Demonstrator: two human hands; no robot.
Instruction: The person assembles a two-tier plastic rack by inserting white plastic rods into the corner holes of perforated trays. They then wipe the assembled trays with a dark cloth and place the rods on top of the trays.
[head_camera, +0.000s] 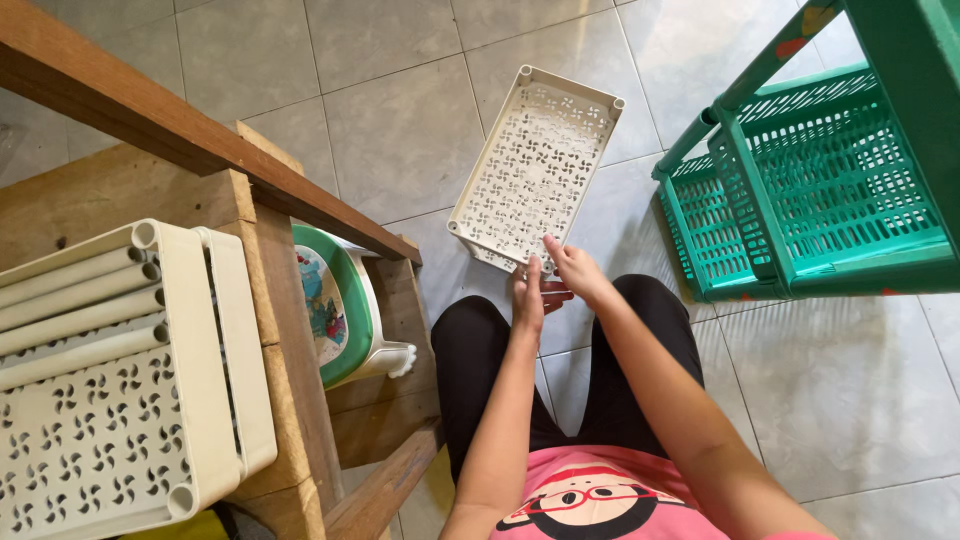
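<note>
A cream perforated plastic shelf tray (535, 165) is held out over the tiled floor in front of me, its long side pointing away. My left hand (527, 295) grips its near edge from below. My right hand (572, 268) holds the same near edge beside it, fingers on the rim. My knees in black trousers show below the hands.
A green plastic rack (800, 180) with mesh shelves stands at the right. At the left, a wooden bench (290, 330) bears a matching cream tray and several cream tubes (90, 290). A green and white child's seat (340, 310) leans under the bench.
</note>
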